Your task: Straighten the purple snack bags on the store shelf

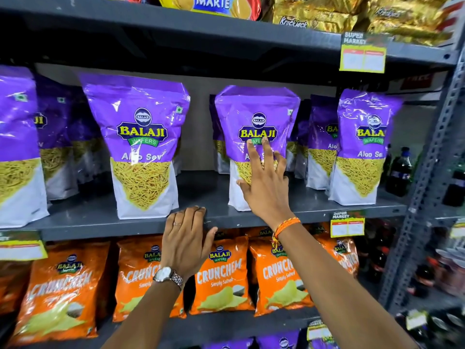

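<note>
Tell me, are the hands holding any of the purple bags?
No, nothing is gripped. The right hand lies open, fingers spread, flat on the front of a purple snack bag. The left hand rests on the shelf edge.

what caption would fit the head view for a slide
Right hand presses spread fingers on a standing purple snack bag; left hand rests on the shelf edge.

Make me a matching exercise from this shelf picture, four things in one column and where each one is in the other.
1. left hand
2. right hand
3. orange chip bags
4. Marie biscuit pack

A. top shelf
B. against the front of a purple snack bag
C. on the shelf edge
D. shelf below the purple bags

Pairs: 1-C, 2-B, 3-D, 4-A
</note>
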The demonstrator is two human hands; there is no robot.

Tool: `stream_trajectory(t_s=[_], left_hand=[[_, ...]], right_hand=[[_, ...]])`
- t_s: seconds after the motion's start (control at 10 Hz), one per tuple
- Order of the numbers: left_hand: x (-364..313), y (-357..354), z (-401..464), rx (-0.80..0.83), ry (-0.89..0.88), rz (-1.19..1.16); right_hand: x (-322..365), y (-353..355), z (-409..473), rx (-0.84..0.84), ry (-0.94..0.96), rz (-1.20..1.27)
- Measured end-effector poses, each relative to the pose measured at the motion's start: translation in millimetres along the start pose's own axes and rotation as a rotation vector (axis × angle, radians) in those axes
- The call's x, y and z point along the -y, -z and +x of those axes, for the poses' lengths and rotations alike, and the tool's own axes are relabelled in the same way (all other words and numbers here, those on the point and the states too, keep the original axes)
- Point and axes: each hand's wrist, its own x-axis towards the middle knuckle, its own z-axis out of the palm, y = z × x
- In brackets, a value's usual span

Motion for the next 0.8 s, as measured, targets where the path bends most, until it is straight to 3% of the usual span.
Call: stream_trajectory(t_s=[0.7, 0.8], left_hand=[[-1, 10, 1, 0.076, 0.0, 0.028], [1, 15, -3, 0.104, -0.001, -0.014]], right_hand=[[-10, 24, -4, 0.017, 0.053, 0.025], [-20, 53, -10, -0.164, 0.035, 0.232]])
